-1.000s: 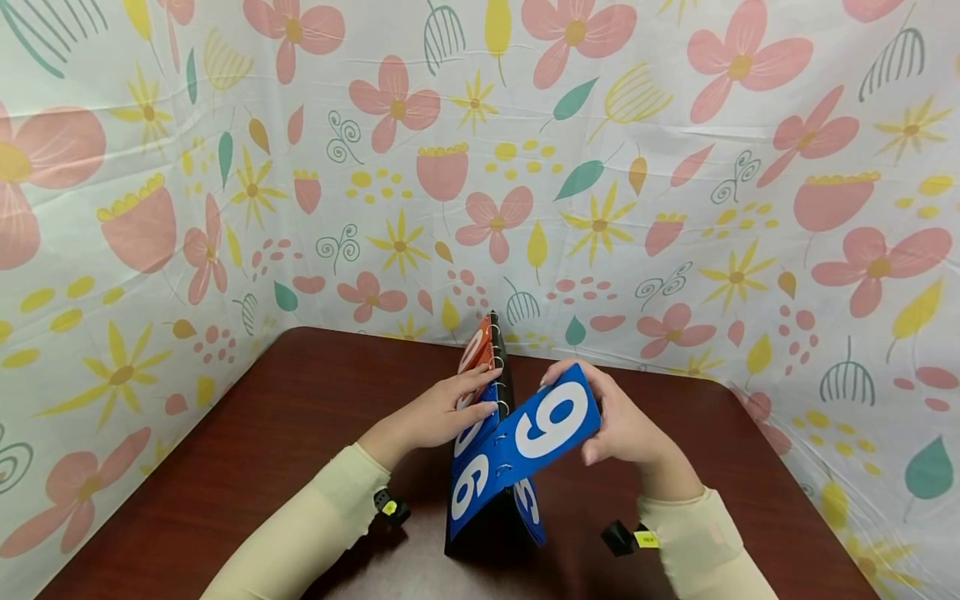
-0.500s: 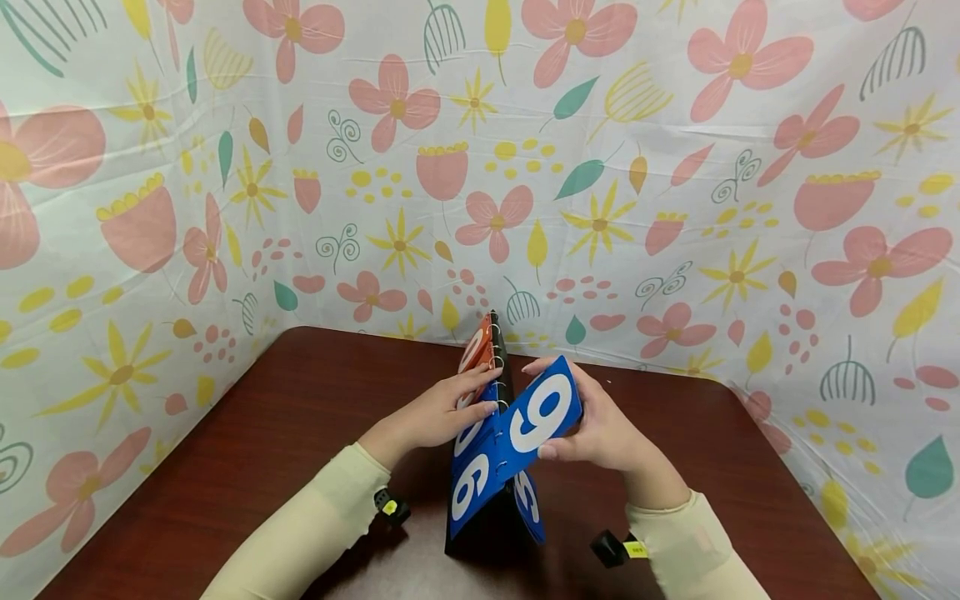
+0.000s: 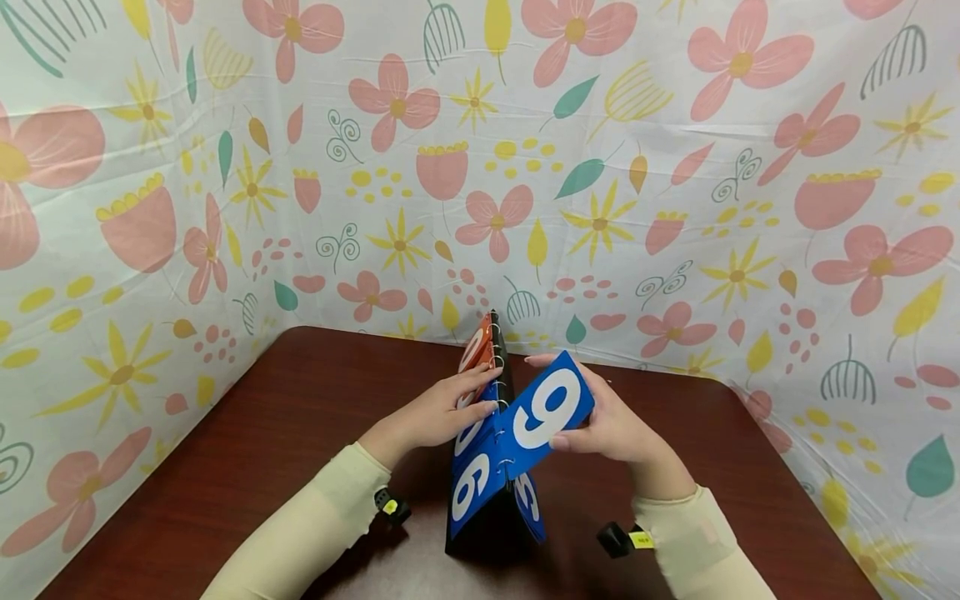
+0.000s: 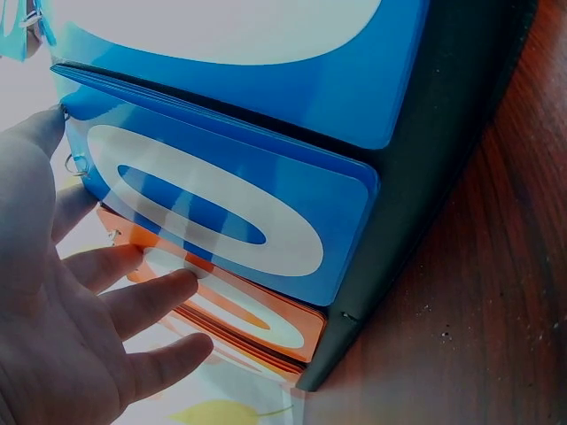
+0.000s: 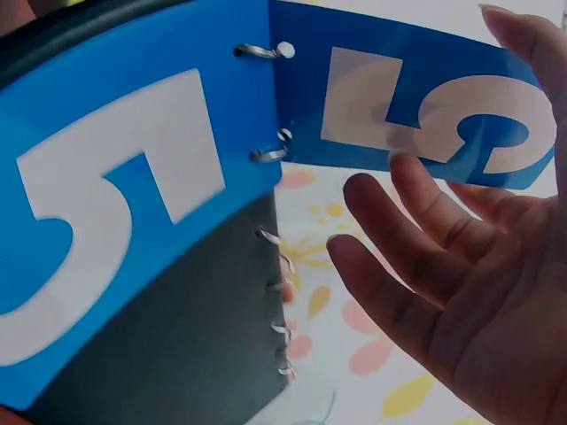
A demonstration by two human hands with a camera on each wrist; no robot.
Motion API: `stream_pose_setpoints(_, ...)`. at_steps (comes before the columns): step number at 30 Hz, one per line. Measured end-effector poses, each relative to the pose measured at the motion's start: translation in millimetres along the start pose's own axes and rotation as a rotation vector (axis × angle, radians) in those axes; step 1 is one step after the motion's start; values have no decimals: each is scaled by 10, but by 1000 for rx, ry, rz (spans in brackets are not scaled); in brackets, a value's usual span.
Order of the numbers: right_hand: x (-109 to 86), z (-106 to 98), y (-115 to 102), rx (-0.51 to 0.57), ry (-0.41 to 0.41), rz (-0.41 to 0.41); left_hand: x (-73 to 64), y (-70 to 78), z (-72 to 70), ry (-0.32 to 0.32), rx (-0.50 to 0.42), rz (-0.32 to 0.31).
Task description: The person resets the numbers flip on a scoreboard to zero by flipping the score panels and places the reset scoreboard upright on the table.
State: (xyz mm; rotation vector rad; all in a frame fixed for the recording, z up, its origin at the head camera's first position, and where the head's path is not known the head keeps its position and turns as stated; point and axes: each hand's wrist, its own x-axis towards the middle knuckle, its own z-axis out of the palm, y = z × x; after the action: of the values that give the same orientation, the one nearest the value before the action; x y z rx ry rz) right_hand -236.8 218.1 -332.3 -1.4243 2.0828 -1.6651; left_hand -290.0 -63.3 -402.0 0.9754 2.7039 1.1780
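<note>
A tabletop flip scoreboard [image 3: 467, 462] stands like a tent on the table, with blue and orange number cards on metal rings. My left hand [image 3: 442, 408] rests on its ringed top edge, fingers spread; in the left wrist view they lie beside a blue 0 card [image 4: 213, 199] and an orange 0 card [image 4: 230, 305]. With thumb and fingers my right hand [image 3: 618, 429] holds a raised blue number card [image 3: 536, 417] by its outer part, off to the right of the rings. Its other face shows a 5 in the right wrist view, beside another blue 5 card [image 5: 133, 177].
The dark reddish-brown table [image 3: 330, 375] extends around the scoreboard. Behind it hangs a white cloth [image 3: 637, 275] printed with flowers. Black wrist cameras sit under the left sleeve [image 3: 315, 517] and the right sleeve [image 3: 690, 533].
My right hand and the raised card swing slightly left, then a little back to the right. The thumb has come onto the card's near face. My left hand stays in place.
</note>
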Motion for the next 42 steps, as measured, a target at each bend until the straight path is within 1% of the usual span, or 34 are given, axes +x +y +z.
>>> stream_pose_setpoints(3, 31, 93, 11, -27, 6, 12, 0, 1, -10, -1, -2, 17)
stream_pose_setpoints(6, 90, 220, 34, -131, 1, 29, -2, 1, -23, 1, -3, 30)
stream_pose_setpoints(9, 148, 332, 75, -226, -28, 23, 3, -5, -25, 3, -12, 52)
stream_pose_setpoints(12, 176, 399, 116, -278, -38, 16, 11, -11, -19, -1, -26, 81)
stream_pose_setpoints(13, 179, 411, 127, -285, -43, 13, 13, -14, -15, -1, -28, 88)
stream_pose_setpoints(16, 185, 436, 157, -295, -59, -2, 15, -18, -14, -8, -32, 79)
stream_pose_setpoints(18, 193, 449, 174, -297, -83, -26, 15, -21, -15, -13, -31, 60)
stream_pose_setpoints(21, 206, 465, 190, -311, -120, -72, 21, -24, -20, -19, -42, 55)
stream_pose_setpoints(24, 207, 466, 197, -303, -142, -95, 40, -47, -21, -37, -62, 81)
stream_pose_setpoints(27, 189, 461, 197, -267, -159, -78, 52, -74, -25, -51, -72, 101)
stream_pose_setpoints(28, 184, 459, 198, -254, -169, -74, 51, -79, -27, -52, -61, 102)
stream_pose_setpoints(31, 177, 462, 203, -240, -198, -67, 29, -69, -23, -39, -31, 79)
stream_pose_setpoints(34, 184, 474, 217, -272, -216, -76, 3, -47, -18, -26, -2, 51)
stream_pose_setpoints(36, 191, 484, 226, -313, -218, -78, -4, -36, -18, -19, 6, 47)
stream_pose_setpoints(39, 199, 495, 236, -372, -227, -84, 2, -37, -21, -14, 29, 67)
stream_pose_setpoints(42, 208, 498, 225, -408, -239, -95, 11, -35, -18, -10, 42, 81)
